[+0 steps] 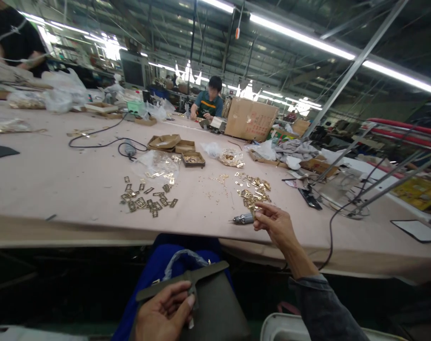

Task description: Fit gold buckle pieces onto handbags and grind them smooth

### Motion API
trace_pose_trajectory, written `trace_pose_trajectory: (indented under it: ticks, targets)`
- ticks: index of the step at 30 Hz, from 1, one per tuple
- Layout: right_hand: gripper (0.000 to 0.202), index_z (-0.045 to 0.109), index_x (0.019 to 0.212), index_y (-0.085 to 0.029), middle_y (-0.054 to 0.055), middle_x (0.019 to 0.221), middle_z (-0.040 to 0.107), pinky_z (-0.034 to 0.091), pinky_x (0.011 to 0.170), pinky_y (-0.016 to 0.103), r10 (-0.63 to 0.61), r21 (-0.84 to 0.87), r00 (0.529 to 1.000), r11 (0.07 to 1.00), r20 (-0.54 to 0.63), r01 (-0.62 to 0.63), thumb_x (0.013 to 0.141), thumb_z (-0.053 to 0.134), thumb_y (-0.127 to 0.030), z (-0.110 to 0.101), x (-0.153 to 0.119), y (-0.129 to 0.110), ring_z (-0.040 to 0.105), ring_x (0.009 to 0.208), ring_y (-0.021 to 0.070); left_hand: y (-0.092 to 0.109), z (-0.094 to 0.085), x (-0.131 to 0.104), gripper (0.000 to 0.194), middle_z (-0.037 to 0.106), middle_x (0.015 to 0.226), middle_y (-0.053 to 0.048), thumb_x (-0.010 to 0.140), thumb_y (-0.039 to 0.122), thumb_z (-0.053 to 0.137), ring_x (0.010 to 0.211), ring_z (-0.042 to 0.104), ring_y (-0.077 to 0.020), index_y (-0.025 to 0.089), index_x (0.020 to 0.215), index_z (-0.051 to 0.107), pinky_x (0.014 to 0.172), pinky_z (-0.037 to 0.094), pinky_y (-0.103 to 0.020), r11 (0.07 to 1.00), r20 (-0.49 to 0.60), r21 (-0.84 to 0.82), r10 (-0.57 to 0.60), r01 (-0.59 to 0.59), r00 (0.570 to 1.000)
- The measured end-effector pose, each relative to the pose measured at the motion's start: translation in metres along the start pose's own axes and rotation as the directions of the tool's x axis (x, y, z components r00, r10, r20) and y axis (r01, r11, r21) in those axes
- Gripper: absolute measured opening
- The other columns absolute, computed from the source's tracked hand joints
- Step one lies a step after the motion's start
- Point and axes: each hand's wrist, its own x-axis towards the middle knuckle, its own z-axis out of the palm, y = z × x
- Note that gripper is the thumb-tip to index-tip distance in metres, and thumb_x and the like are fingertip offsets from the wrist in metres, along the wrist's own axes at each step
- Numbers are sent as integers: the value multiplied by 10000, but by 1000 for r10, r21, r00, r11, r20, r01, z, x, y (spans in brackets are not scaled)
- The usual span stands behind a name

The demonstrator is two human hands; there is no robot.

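A dark olive handbag point(215, 310) lies on my lap, its carrying handle point(187, 253) wrapped in clear plastic. My left hand point(165, 308) pinches the narrow closing tab point(193, 294) of the bag's flap between thumb and fingers. Over the table's near edge, my right hand point(272, 222) has thumb and index finger pressed together; whatever is between them is too small to make out. Just beyond those fingertips lies a pile of gold-coloured metal fittings point(256, 189). A grey powered screwdriver point(243, 219) lies beside the right hand, partly hidden by it.
Rectangular metal frames point(147, 201) are scattered left of centre. Behind them sit small cardboard trays point(193, 160) and plastic bags point(231, 157). A black cable point(97, 144) runs across the left side. A co-worker point(208, 102) sits opposite, near a large carton point(251, 118). A metal rack point(371, 166) stands right.
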Motion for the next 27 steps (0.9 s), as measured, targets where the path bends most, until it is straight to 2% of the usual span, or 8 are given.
trace_pose_trajectory:
  ticks: [4, 7, 12, 17, 22, 27]
  targets:
    - [581, 680, 1198, -110, 48, 741, 704, 648, 609, 369, 80, -10, 997, 997, 5, -80, 743, 879, -412, 54, -29, 10, 708, 624, 208, 7, -3, -3, 437, 756, 790, -125, 641, 377, 913, 703, 730, -241, 96, 949, 783, 580, 598, -261, 999, 60, 38, -11, 9, 998]
    - [556, 701, 1144, -109, 47, 747, 696, 639, 582, 335, 117, -28, 993, 993, -5, -117, 727, 884, -428, 92, -60, 14, 698, 604, 194, 13, -2, -7, 418, 747, 775, -125, 655, 331, 899, 678, 721, -229, 76, 961, 771, 588, 605, -273, 1000, 50, 28, 2, -3, 999]
    - [431, 732, 1102, -150, 52, 779, 696, 565, 490, 266, 186, -58, 974, 982, 129, -180, 782, 836, -420, 139, -122, 12, 649, 559, 158, 15, -1, -10, 358, 765, 830, -121, 708, 264, 853, 722, 737, -227, 80, 1001, 765, 598, 613, -259, 1000, 53, 14, -12, 11, 999]
    - [384, 740, 1076, -168, 54, 773, 692, 565, 524, 263, 260, -165, 955, 958, 141, -236, 830, 778, -461, 152, -158, 21, 649, 594, 167, 14, -2, -13, 322, 779, 874, -127, 744, 229, 824, 749, 753, -229, 84, 1025, 764, 640, 620, -260, 1000, 108, -25, -12, 15, 994]
    - [396, 726, 1141, -182, 39, 766, 672, 540, 547, 260, 245, -242, 954, 950, 173, -200, 858, 747, -459, 146, -163, 25, 626, 610, 163, 11, -1, -14, 292, 780, 892, -118, 765, 169, 755, 775, 758, -236, 94, 1047, 760, 659, 634, -276, 1000, 110, 7, 8, -9, 994]
    - [423, 687, 1258, -190, 34, 792, 658, 491, 538, 255, 217, -329, 939, 937, 269, -122, 900, 704, -413, 140, -163, 25, 587, 617, 151, 13, -4, -16, 281, 781, 877, -110, 782, 135, 712, 767, 757, -234, 94, 1056, 764, 682, 637, -290, 996, 131, 73, 39, -49, 991]
